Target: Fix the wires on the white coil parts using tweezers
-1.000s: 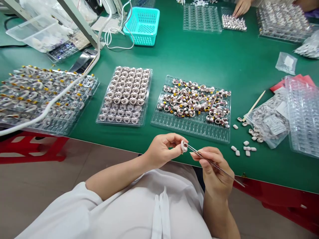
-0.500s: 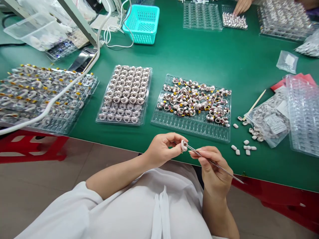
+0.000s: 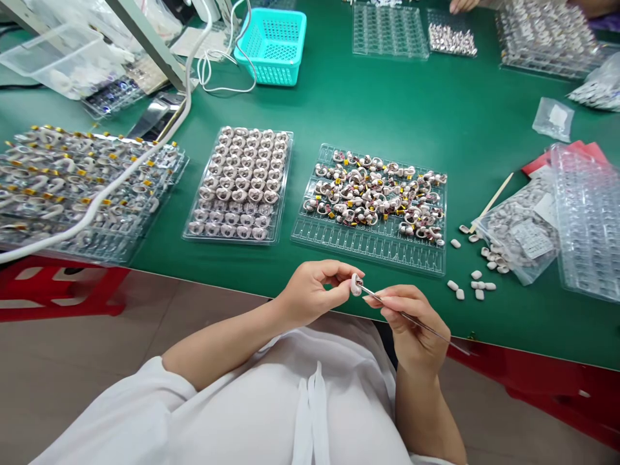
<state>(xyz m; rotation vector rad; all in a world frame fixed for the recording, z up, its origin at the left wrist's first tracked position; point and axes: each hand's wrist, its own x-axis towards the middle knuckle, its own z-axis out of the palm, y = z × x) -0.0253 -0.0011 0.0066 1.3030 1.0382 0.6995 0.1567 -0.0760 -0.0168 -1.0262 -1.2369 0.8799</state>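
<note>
My left hand (image 3: 310, 290) pinches a small whitish, ring-shaped plastic part (image 3: 356, 285) between thumb and fingertips, just off the table's front edge. A slim metal pick-like tool (image 3: 421, 323) lies in the fingers of my right hand (image 3: 414, 323). Its front end reaches into the part's opening; what it touches inside is too small to make out. Beyond my hands, a clear tray (image 3: 368, 248) bears a heap of similar parts with yellow tabs. To its left, whitish shells fill rows of another clear tray (image 3: 232, 237).
Stacked trays (image 3: 111, 252) of parts stand at left, crossed by a white cable (image 3: 121, 181). A turquoise basket (image 3: 271, 74) sits farther back. At right are loose whitish caps (image 3: 477, 285), a bag of parts (image 3: 527, 236) and clear trays (image 3: 586, 226). A co-worker's hand (image 3: 462, 5) shows at the top.
The whole view has shifted slightly, and the tool's angle in the ring-shaped part has changed a little. The co-worker's hand has drawn back from the small tray of parts.
</note>
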